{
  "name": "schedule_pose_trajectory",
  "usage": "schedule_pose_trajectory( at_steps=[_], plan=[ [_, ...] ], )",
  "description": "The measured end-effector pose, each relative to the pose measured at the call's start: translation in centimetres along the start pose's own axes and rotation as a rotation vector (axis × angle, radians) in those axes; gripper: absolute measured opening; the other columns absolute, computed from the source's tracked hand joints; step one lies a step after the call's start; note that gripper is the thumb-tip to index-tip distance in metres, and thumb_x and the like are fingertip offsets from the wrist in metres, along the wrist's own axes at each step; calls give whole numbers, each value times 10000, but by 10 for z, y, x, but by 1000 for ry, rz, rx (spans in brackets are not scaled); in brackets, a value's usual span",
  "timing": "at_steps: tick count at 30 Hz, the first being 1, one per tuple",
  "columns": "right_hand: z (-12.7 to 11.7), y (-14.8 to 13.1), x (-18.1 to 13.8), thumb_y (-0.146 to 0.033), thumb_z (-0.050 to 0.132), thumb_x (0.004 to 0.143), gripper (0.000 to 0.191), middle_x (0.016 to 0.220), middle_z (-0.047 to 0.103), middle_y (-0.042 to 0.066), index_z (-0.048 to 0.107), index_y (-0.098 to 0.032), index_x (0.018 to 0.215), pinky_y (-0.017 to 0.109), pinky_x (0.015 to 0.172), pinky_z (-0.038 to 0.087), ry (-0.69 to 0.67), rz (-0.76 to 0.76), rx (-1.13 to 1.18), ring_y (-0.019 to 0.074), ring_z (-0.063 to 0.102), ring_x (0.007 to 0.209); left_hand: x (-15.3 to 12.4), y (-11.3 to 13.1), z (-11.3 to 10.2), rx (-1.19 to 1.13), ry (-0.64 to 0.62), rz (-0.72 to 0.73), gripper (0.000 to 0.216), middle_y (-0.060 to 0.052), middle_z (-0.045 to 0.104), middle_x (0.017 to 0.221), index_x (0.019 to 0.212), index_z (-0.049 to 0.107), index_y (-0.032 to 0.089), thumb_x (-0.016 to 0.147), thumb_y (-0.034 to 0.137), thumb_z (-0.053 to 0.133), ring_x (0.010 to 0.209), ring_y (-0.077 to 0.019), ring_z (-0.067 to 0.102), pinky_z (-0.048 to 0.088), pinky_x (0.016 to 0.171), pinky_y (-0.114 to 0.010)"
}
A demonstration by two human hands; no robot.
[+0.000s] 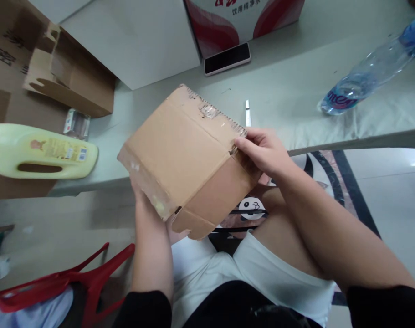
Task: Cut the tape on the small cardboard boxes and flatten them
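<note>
Mostly, my left hand (136,187) is hidden behind the cardboard box (180,150) – its fingers are covered, so I can't tell how they close – while my right hand (267,148) grips the box's right corner, thumb on top, and the water bottle (361,77) is cut off at the right. The box is held tilted over my lap and the near edge of the table (296,105), whose surface stretches rightward toward that bottle. I count two bottles, the other a yellow one (80,146), plus one phone (227,59).
</note>
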State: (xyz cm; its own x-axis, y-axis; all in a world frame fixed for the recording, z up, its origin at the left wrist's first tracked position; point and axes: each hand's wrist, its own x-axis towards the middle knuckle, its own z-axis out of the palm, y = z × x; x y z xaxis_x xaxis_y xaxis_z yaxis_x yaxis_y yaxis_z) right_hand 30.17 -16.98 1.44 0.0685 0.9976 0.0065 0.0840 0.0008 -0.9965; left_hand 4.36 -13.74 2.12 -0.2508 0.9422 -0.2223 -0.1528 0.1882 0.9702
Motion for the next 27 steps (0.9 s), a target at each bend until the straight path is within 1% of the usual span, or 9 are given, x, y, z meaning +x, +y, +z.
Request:
schedule_pose_trajectory(
  at_steps=[3,6,9,11,14,17,19,23,27],
  plan=[
    [1,0,2,-360,575,839,270,766,630,22,710,-168,971,287,651,434,-2,45,-265,144,554,672,8,0,1,-156,59,-4,296,35,760,783,903,666,195,949,404,462,729,-149,699,563,657,-269],
    [3,6,5,-301,587,820,396,1111,673,116,705,-158,1169,400,890,502,102,50,-422,243,638,973,24,1,-4,-214,42,24,434,-7,783,885,931,680,194,1012,413,315,888,-168,714,568,776,-301],
    [4,11,10,-307,621,804,612,1385,554,189,566,-105,1379,492,1061,447,164,114,-434,332,544,1267,36,7,-6,-251,41,87,442,-13,786,994,986,686,211,1005,451,316,1109,-183,677,540,882,-306],
    [5,12,13,-340,647,804,763,1456,507,206,415,-94,1487,511,1085,439,175,198,-335,341,520,1315,41,13,-5,-283,58,112,421,-5,785,1005,974,683,226,1002,417,308,1205,-184,638,526,920,-310],
    [8,10,16,-416,642,829,734,1294,631,179,399,-127,1458,456,951,520,101,287,-69,285,641,1126,46,22,-1,-329,45,158,438,8,789,971,923,675,241,1012,383,270,1261,-173,610,524,923,-302],
    [12,6,15,-409,590,856,364,942,690,79,590,-156,1118,312,672,517,-13,234,172,165,649,768,50,27,5,-335,-71,185,444,-2,790,983,912,672,228,1031,344,260,1278,-163,608,513,950,-289],
    [13,5,13,-369,593,842,211,782,635,21,584,-172,919,253,561,454,27,155,238,105,567,626,50,27,11,-360,-151,189,471,-25,789,982,911,671,207,1044,322,234,1276,-167,613,505,974,-292],
    [8,6,10,-322,599,815,135,659,558,-33,555,-195,830,218,471,387,170,56,213,70,472,516,56,24,33,-446,-295,268,390,-32,783,992,961,672,200,993,448,373,1276,-229,609,511,1044,-368],
    [-2,7,11,-346,620,793,159,636,562,-36,569,-195,794,215,433,386,271,55,181,70,474,473,80,17,61,-377,-192,107,154,2,771,879,922,676,213,911,268,533,1221,-196,631,495,1087,-335]
  ],
)
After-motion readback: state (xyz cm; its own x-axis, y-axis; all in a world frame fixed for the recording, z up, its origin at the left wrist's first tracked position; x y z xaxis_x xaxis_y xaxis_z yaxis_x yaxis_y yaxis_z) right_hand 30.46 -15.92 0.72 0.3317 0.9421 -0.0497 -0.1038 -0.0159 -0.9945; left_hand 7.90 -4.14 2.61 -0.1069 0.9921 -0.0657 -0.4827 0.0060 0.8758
